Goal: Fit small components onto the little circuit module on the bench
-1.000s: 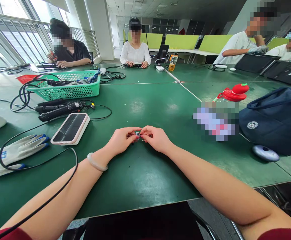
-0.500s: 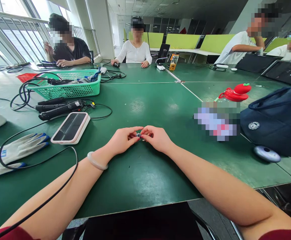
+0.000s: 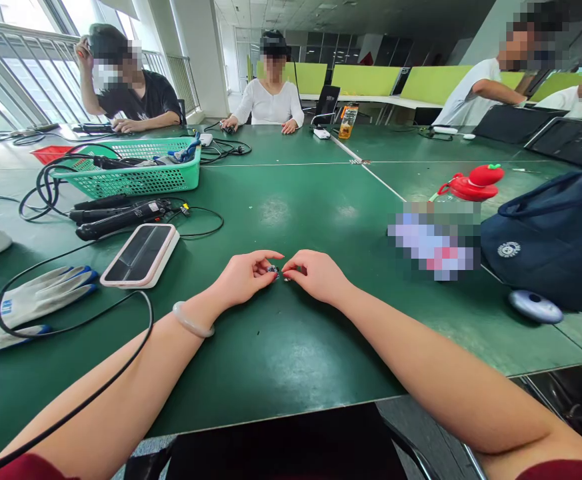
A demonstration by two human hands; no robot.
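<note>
My left hand point(image 3: 243, 277) is closed, its thumb and fingers pinching a small dark and silvery beaded-looking piece point(image 3: 273, 269). A short way to its right, my right hand point(image 3: 317, 275) is also closed in a pinch. A tiny pale bit point(image 3: 286, 279) shows at its fingertips, too small to name. Both hands are just over the green table point(image 3: 291, 360), fingertips facing each other with a narrow gap between them. A pale bangle point(image 3: 191, 321) sits on my left wrist.
Left of my hands are a phone in a pink case point(image 3: 142, 256), a white and blue work glove point(image 3: 35, 303), black handheld devices point(image 3: 115, 219), a looping cable point(image 3: 151, 313) and a green basket point(image 3: 145, 179). A navy bag point(image 3: 555, 247) and red-lidded bottle point(image 3: 473, 185) stand right. People sit opposite.
My two hands have drawn slightly apart, opening a gap between fingertips that were meeting. The small piece has stayed with my left hand. A person at the far left has raised a hand to their head.
</note>
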